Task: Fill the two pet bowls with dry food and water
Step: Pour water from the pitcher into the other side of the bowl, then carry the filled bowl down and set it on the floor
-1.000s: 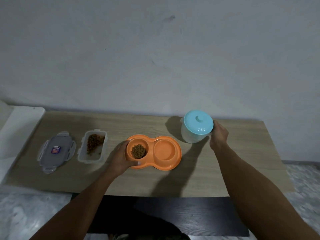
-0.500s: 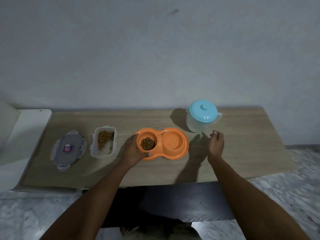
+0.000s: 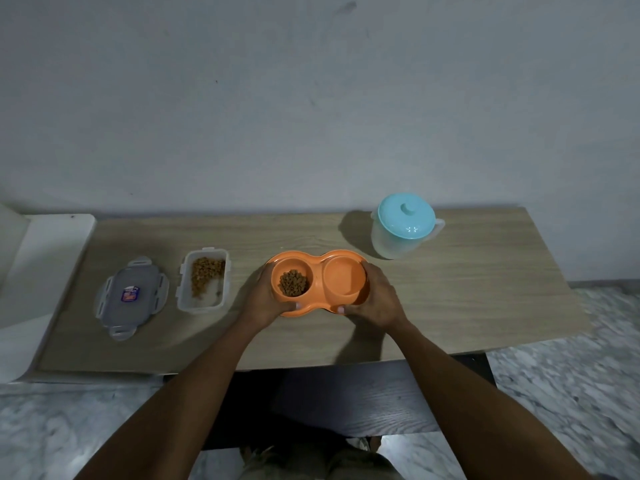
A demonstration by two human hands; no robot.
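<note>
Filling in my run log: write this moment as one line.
left hand grips orange double bowl | right hand grips its other end | left well: kibble | right well: water not discernible | jug lidded, apart

Both hands grip the orange double bowl (image 3: pixel 318 282) on the table (image 3: pixel 467 306) — left hand (image 3: pixel 265 299) at the kibble (image 3: pixel 293 282) side, right hand (image 3: pixel 379 299) at the other well. A lidded jug (image 3: pixel 403 230) stands behind; an open container (image 3: pixel 203 284) and its lid (image 3: pixel 131 297) lie left.
</note>
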